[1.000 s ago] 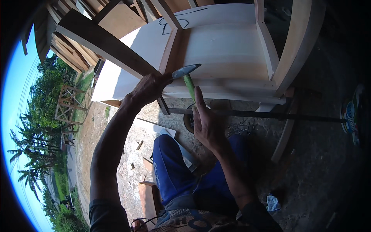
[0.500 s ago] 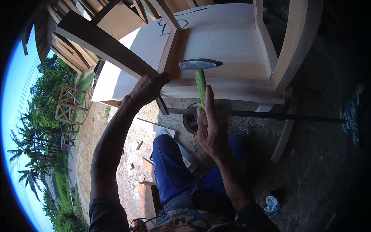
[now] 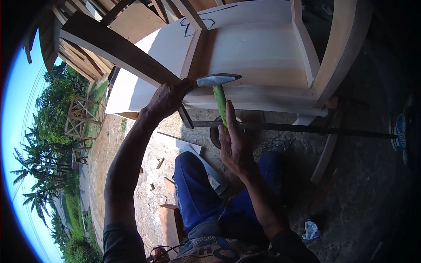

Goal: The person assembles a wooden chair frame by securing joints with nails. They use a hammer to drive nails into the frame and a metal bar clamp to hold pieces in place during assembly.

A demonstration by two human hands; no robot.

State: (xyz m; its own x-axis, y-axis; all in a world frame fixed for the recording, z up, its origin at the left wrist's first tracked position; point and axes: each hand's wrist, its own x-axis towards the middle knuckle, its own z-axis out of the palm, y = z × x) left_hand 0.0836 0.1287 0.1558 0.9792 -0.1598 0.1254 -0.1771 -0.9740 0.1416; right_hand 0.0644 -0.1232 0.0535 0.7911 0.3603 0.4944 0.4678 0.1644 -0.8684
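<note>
My right hand [image 3: 237, 151] is closed around the green handle of a hammer [image 3: 219, 80]. The metal head is level, one end right beside the fingertips of my left hand [image 3: 167, 100]. Those fingers are pinched together at the joint where a thick wooden leg [image 3: 127, 52] meets the rail [image 3: 250, 96] of a pale wooden furniture frame. Anything small between them is hidden. Below the rail runs a dark metal bar [image 3: 280, 127], with an upright end piece just under my left hand.
A pale curved panel [image 3: 258, 48] with black pen marks backs the frame. Boards [image 3: 136, 24] are stacked beyond it. On the ground are nails [image 3: 276, 143], wood offcuts [image 3: 160, 163], a crumpled plastic bag [image 3: 311, 230] and a can [image 3: 399, 131] at right.
The hammer in my right hand has shifted left, and its head is now closer to my left fingers. My left hand keeps its place on the joint.
</note>
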